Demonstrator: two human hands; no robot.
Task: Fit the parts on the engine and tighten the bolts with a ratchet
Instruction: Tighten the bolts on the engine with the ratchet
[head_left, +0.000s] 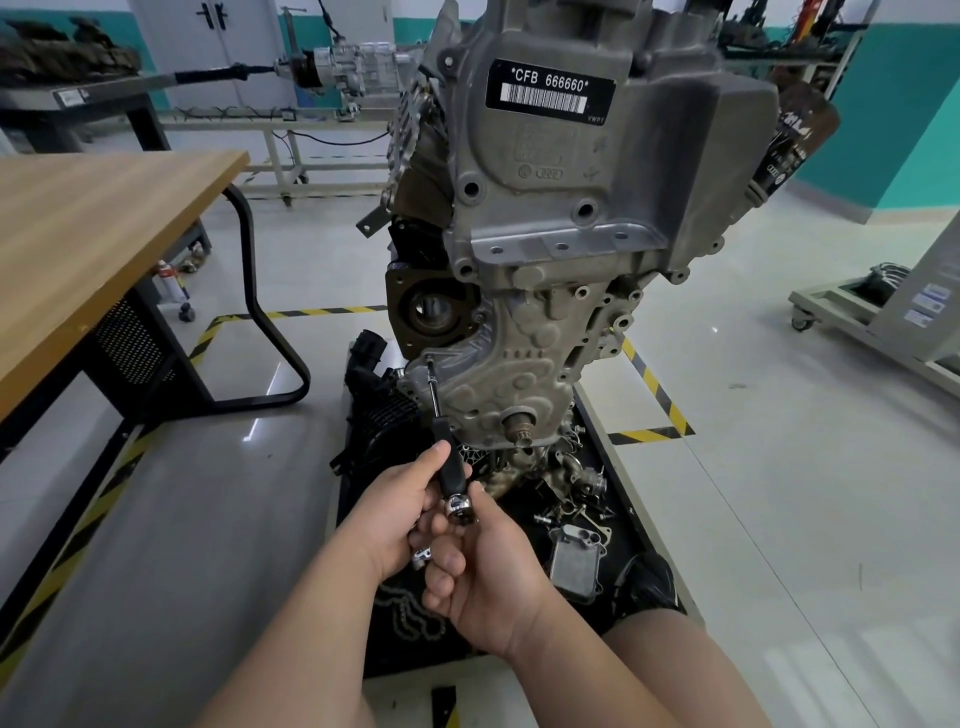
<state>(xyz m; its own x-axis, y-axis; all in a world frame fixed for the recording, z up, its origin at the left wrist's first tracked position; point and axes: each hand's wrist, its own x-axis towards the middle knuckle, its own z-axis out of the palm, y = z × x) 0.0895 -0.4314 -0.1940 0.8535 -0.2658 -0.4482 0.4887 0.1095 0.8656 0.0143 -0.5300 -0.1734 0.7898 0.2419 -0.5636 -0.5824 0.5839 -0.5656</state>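
Note:
A grey engine (561, 218) stands upright on a black tray (631, 499), its timing cover (498, 384) facing me. A black-handled driver (450, 465) with a chrome end and a thin shaft (432, 387) reaches up to a bolt (429, 359) at the cover's left edge. My left hand (400, 514) grips the black handle from the left. Just below, my right hand (480, 577) has its fingers curled round the chrome end (459, 506) and holds a small chrome socket piece (422, 557).
Loose engine parts, a chain (410, 616) and an oil cooler (574, 561) lie in the tray. A black intake part (376, 405) sits left of the engine. A wooden table (88, 244) stands on the left, and a wheeled stand (883, 312) on the right.

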